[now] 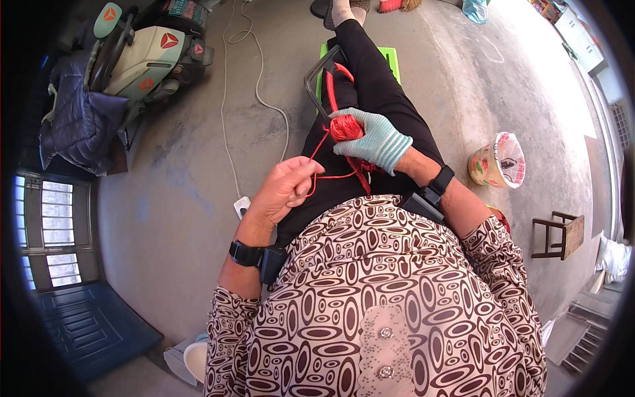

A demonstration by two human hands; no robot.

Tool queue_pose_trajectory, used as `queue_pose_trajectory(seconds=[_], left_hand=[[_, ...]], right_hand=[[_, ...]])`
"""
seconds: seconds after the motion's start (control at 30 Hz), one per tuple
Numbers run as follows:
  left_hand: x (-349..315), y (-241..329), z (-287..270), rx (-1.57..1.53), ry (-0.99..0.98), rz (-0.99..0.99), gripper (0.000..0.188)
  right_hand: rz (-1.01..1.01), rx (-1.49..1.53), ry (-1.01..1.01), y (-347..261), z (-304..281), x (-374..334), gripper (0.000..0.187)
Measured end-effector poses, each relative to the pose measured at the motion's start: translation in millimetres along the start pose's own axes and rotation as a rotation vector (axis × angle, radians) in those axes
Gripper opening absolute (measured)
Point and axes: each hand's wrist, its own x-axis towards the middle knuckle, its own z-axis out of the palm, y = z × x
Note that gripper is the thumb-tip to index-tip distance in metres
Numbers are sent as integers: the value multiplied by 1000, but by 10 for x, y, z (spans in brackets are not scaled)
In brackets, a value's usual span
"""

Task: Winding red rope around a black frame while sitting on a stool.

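Over my lap, my bare left hand [291, 184] is closed in a pinch on a thin red cord [319, 147]. The cord runs up from my fingers to a wound red bundle [346, 128], and another length stretches right. My right hand [378, 139], in a pale green-and-white striped knit glove, is wrapped round that bundle. Just beyond the bundle, a dark grey bent frame [310, 83] rests by my legs, with a red woven-looking strip [332, 89] along it. More red strands [360, 177] lie under my right hand, partly hidden by the glove.
Bright green plastic [391, 61] shows beneath my legs. A white cable [262, 92] runs along the floor to a power strip [242, 206]. A scooter [145, 63] stands far left. To the right are a patterned bin [483, 165] and a small wooden stool [562, 236].
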Motion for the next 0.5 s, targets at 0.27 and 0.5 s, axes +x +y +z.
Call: queue_pose_trajectory(seconds=[0.27,0.5], left_hand=[[-255,-155,-127,-107,97,125,21],[-429,-255,-125,37,135,160,22]], right_hand=[[49,-238,14,8,144,-62,52],[16,-292,54,70,256,-115,51]])
